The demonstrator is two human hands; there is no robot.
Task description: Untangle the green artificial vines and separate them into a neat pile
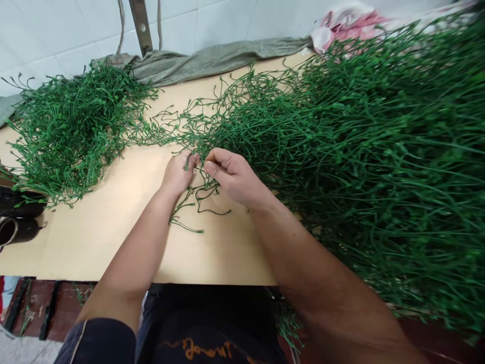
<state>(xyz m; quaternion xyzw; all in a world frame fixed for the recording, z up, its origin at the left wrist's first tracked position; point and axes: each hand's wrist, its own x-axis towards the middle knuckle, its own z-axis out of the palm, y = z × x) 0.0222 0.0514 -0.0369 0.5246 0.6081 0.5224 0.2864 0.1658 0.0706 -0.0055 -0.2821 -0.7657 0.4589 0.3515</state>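
Note:
Near the middle of the table, my left hand is closed, with the tip of a thin green stem showing between its fingers. It looks like an artificial plant stem. Just to its right, my right hand makes a pinch of thumb and forefinger on a thin green stem; the exact grip is partly hidden. A few loose stems lie on the tabletop below both hands. Right beside my right hand spreads a large heap of long green stems, its left end reaching behind my fingers.
A second, tangled pile of green stems sits at the left. Dark cups stand at the table's left edge. Along the wall lie a grey-green cloth and a pink and white cloth. The yellowish tabletop ends in front of my body.

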